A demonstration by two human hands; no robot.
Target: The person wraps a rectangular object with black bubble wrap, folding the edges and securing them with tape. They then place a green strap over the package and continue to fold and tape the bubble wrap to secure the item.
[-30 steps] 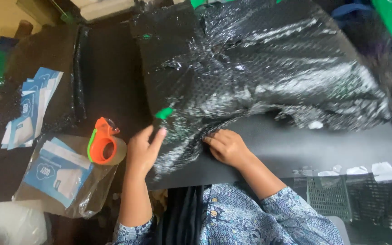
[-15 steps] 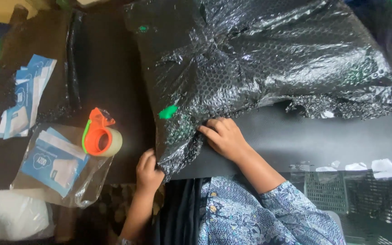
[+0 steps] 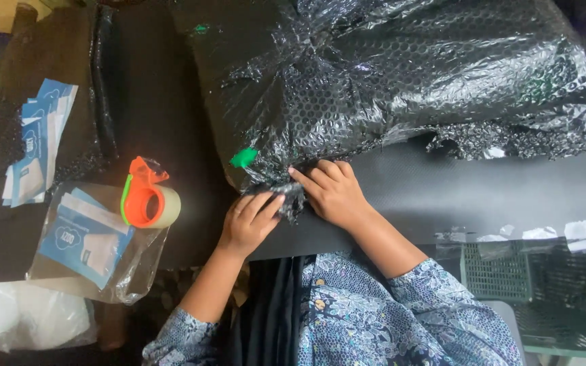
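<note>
A large bundle wrapped in black bubble wrap [image 3: 401, 81] lies on the dark table [image 3: 496, 196], with a small green tag [image 3: 243, 158] near its lower left corner. My left hand [image 3: 251, 222] pinches the crumpled corner of the wrap from below. My right hand [image 3: 332, 192] presses its fingers onto the same corner from the right. Both hands meet at that corner, close to the table's front edge.
An orange tape dispenser with a roll of tape [image 3: 148, 195] sits left of my hands. Blue and white packets in a clear bag [image 3: 89, 240] lie below it, more packets [image 3: 38, 149] further left. A green crate [image 3: 544, 285] stands at the lower right.
My left hand dropped toward the table edge, then came back up to the wrap's corner. My right hand stayed on the corner. The view shifted a little lower and left.
</note>
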